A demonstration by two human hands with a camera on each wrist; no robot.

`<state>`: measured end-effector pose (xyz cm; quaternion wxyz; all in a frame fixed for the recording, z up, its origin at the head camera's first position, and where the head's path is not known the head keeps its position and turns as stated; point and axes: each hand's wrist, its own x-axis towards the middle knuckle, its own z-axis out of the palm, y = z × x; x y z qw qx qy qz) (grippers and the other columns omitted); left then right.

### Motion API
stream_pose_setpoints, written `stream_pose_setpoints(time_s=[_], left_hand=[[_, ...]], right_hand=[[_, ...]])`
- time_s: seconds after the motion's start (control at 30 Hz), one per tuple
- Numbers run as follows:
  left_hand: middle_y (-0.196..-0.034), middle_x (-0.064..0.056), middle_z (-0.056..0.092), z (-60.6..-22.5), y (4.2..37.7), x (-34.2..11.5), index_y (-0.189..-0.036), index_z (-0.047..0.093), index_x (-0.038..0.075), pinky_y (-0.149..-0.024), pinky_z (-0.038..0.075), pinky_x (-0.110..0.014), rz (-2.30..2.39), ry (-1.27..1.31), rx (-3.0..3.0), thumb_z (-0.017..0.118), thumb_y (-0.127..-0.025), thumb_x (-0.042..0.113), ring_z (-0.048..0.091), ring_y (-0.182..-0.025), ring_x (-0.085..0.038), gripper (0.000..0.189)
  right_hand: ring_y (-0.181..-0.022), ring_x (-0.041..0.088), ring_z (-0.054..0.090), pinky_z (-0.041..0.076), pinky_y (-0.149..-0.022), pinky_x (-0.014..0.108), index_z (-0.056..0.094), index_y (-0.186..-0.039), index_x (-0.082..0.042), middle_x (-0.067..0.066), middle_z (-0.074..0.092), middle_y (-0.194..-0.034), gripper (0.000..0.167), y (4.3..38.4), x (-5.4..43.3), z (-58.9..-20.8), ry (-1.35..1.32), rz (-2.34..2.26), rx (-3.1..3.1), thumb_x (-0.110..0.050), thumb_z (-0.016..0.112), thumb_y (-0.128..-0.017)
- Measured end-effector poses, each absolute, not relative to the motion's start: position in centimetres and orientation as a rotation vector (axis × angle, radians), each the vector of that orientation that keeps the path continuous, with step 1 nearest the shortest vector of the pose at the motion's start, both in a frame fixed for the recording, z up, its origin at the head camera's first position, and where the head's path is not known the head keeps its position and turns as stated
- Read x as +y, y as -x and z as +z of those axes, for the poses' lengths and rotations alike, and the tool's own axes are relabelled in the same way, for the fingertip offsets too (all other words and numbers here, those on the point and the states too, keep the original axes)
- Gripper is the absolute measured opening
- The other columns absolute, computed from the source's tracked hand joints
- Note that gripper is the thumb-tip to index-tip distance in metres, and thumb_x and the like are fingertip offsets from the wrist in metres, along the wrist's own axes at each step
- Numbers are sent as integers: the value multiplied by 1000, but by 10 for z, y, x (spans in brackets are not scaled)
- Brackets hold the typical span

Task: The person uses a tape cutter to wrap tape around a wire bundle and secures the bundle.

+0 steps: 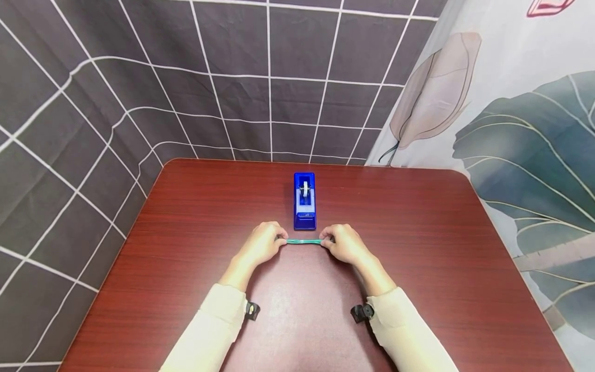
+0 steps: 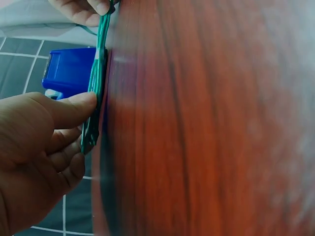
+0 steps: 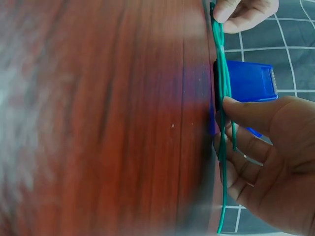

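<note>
A bundle of thin green wire [image 1: 303, 241] stretches between both hands, just over the table. My left hand [image 1: 266, 242] pinches one end of it between thumb and fingers; my right hand [image 1: 345, 243] pinches the other. In the right wrist view the green wire [image 3: 223, 73] is folded into several strands, and a loose tail runs down past the fingers. A pale spot shows around its middle there. The left wrist view has the looped end of the wire [image 2: 91, 123] under the left thumb. Just beyond the hands stands a blue tape dispenser [image 1: 304, 219].
The reddish-brown wooden table [image 1: 195, 206] has rounded far corners. A grey curtain with white grid lines [image 1: 297, 98] hangs behind and to the left, a leaf-patterned white curtain [image 1: 492, 67] to the right. Small black cameras sit at the left wrist [image 1: 252, 310] and right wrist [image 1: 362, 313].
</note>
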<state>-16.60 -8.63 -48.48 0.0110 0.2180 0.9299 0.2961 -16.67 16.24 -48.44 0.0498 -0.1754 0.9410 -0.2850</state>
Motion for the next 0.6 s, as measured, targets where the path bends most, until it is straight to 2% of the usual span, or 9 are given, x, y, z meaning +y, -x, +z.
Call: stream_pose_setpoints(time_s=[0.4,0.6], left_hand=[[-85,0,69,-490,167,-86,-83,76,10,-86,53,-41,852,-726,2921,78,-85,5,69,-89,-24,6],[-85,1,69,-488,166,-85,-84,77,10,-86,53,-41,838,-698,2913,78,-85,6,69,-89,-24,5]], right_hand=[[-69,8,57,49,-70,35,72,-79,-15,-8,62,-73,10,166,159,-485,499,-801,2858,-10,78,-85],[-72,10,59,50,-70,36,74,-85,-13,-6,62,-76,7,165,160,-486,510,-807,2864,-9,79,-84]])
